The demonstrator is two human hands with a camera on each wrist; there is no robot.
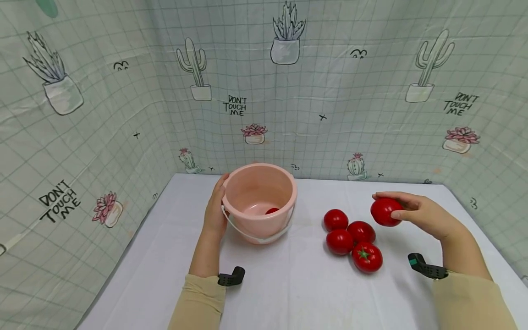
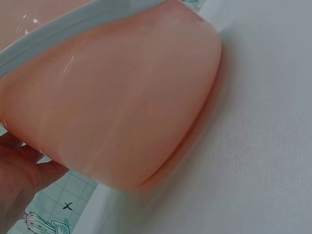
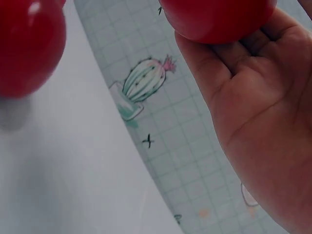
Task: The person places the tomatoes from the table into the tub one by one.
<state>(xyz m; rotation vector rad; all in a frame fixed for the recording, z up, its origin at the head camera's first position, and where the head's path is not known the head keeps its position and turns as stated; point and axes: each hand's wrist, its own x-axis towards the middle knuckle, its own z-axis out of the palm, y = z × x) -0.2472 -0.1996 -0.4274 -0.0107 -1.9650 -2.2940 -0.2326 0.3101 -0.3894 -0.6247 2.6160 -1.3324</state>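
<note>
A pink bucket (image 1: pixel 260 224) with a white handle stands on the table, and part of one red tomato (image 1: pixel 272 211) shows inside it. My left hand (image 1: pixel 216 211) rests against the bucket's left side, its fingers along the outer wall near the rim. In the left wrist view, fingers (image 2: pixel 48 173) touch the bucket wall (image 2: pixel 122 102). On the right, my right hand (image 1: pixel 429 215) holds a red tomato (image 1: pixel 384 211) between thumb and fingers, above the table. Its palm shows below the held tomato (image 3: pixel 219 19) in the right wrist view.
Several red tomatoes (image 1: pixel 340 241) lie grouped on the white table (image 1: pixel 288 293), between the bucket and my right hand; the nearest tomato (image 1: pixel 367 257) shows a green stem star. A grid-patterned cloth (image 1: pixel 321 91) printed with cacti hangs behind and along both sides.
</note>
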